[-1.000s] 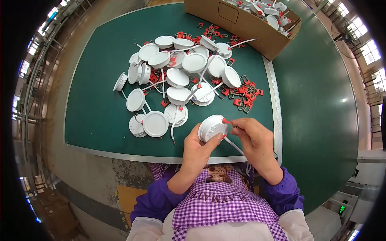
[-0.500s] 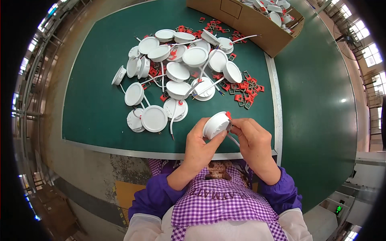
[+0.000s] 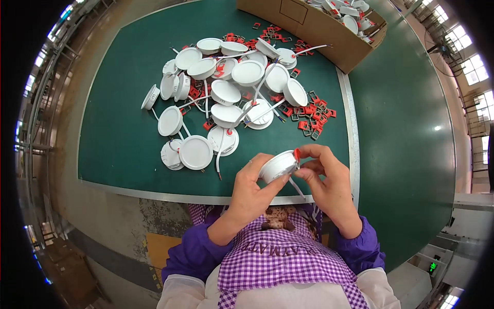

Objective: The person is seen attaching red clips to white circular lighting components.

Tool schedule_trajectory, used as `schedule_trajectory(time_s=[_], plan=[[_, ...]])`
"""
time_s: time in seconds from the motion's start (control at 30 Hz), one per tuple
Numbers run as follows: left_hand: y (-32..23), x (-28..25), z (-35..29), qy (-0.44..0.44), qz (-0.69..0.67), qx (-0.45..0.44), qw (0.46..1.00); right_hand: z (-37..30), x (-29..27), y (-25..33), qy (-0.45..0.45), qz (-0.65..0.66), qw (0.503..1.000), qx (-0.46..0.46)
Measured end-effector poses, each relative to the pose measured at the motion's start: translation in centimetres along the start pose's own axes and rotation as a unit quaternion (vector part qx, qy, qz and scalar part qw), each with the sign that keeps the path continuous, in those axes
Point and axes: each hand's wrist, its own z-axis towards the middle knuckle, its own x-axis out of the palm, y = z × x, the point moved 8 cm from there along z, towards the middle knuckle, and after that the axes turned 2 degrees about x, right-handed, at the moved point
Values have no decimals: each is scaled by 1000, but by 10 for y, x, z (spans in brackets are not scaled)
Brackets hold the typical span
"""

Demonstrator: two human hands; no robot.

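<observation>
Above the green table's near edge, my left hand [image 3: 251, 186] grips a round white downlight [image 3: 277, 166] by its rim, tilted on its side. A red spring clip [image 3: 296, 154] sits at the right side of that lamp. My right hand [image 3: 332, 180] closes on the clip, index fingertip on its red part and thumb below it. How far the clip is seated, I cannot tell. From the lamp a short white cable [image 3: 297, 188] hangs between my hands. Left of them lies a heap of similar white downlights [image 3: 225, 92] with cables.
Loose red clips with metal loops [image 3: 315, 119] lie right of the heap, and more are scattered behind it. A cardboard box [image 3: 314, 26] of white lamps stands at the far right. A metal strip [image 3: 351, 123] borders the mat, with another green surface [image 3: 406, 144] beyond.
My right index finger has moved up onto the red clip, and the thumb has come under it. The downlight has turned slightly in my left hand.
</observation>
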Motion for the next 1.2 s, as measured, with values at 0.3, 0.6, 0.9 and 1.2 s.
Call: schedule_trajectory(time_s=[0.3,0.6,0.9,1.2], plan=[[-2,0,-15,22,33,-39,998,-19,11,11,1,-177,969,-169],[6,9,-21,38,2,-51,998,-17,5,-14,73,43,996,-12],[30,19,-22,119,-95,-158,975,-18,9,-5,118,-103,983,-99],[18,17,-19,79,-119,-97,985,-20,1,-24,121,18,992,10]])
